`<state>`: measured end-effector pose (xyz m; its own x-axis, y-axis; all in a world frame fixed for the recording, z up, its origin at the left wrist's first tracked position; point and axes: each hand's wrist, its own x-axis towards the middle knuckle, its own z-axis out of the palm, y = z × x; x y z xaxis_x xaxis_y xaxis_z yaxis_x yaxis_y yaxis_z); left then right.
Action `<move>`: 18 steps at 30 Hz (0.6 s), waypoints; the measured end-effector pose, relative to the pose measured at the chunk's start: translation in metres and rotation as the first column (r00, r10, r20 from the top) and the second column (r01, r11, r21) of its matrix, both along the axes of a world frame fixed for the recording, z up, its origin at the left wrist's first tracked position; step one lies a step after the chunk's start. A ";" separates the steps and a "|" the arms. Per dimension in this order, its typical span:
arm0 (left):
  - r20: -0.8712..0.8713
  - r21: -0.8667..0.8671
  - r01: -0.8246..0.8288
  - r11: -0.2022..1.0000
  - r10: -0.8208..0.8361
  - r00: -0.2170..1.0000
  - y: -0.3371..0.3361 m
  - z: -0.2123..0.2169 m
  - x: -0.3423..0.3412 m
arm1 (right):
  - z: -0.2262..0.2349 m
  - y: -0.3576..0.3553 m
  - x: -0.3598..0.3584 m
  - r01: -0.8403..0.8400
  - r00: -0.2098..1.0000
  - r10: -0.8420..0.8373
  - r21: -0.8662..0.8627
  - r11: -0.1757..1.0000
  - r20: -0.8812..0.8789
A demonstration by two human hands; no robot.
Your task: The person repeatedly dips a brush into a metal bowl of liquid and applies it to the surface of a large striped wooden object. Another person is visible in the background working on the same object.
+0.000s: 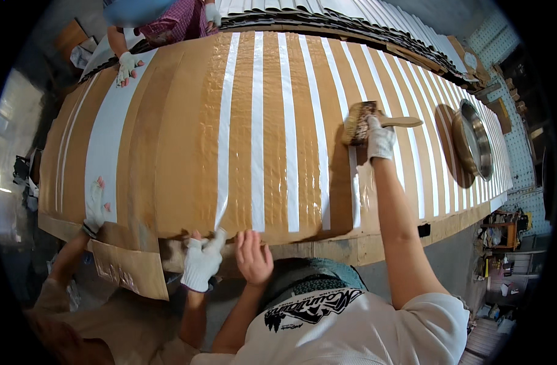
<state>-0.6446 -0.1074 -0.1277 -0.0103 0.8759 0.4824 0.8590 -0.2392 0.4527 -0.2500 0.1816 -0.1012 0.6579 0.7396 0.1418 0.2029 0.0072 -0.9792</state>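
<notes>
My right hand (381, 139), in a white glove, grips a broad wooden-handled brush (359, 125), its pale, dark-stained bristles over brown paper (272, 158) crossed by white strips. The paper looks wet and glossy around the strips left of the brush. My bare left hand (253, 258) lies with fingers stretched over the near edge of the paper, holding nothing. Just left of it, a co-worker's gloved hand (202, 263) touches the near end of a white strip (225, 170). That person's other gloved hand (96, 207) rests on a wide white band (111, 134).
A round metal basin (471, 140) stands on the striped paper at the right. Across the table, another person's gloved hand (128, 67) touches the far edge. Stacked pale sheets (351, 18) lie behind. A brown flap (129, 267) hangs off the near left edge.
</notes>
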 end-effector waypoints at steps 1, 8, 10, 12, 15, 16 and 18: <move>0.006 -0.028 0.103 0.994 -0.103 0.995 -0.005 0.009 0.004 | 0.011 -0.007 0.000 0.052 0.987 -0.037 -0.093 0.994 0.157; 0.133 -0.020 0.261 0.965 -0.256 0.958 -0.020 0.029 0.014 | 0.076 -0.033 -0.189 -0.247 0.969 0.247 0.037 0.968 0.003; 0.088 -0.027 0.229 0.973 -0.226 0.970 -0.011 0.036 0.008 | 0.071 -0.037 -0.244 -0.286 0.954 0.288 -0.034 0.958 0.087; 0.046 -0.031 0.202 0.979 -0.201 0.979 -0.005 0.037 0.002 | 0.086 -0.049 -0.271 -0.278 0.935 0.334 -0.335 0.900 0.121; 0.012 -0.037 0.164 0.986 -0.163 0.986 -0.001 0.036 -0.010 | 0.039 -0.062 -0.228 -0.300 0.950 0.309 -0.176 0.938 0.030; 0.007 -0.020 0.133 0.991 -0.133 0.991 0.000 0.032 -0.015 | 0.043 -0.076 -0.208 -0.291 0.955 0.283 -0.092 0.952 -0.094; 0.026 -0.079 0.099 0.992 -0.097 0.995 -0.004 0.023 -0.032 | 0.037 -0.099 -0.157 -0.236 0.922 0.229 0.014 0.972 -0.312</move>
<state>-0.6771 -0.1115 -0.1043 0.0674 0.9089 0.4115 0.8227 -0.2840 0.4925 -0.4066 0.0823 -0.0640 0.4756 0.8776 -0.0599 -0.1141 -0.0060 -0.9935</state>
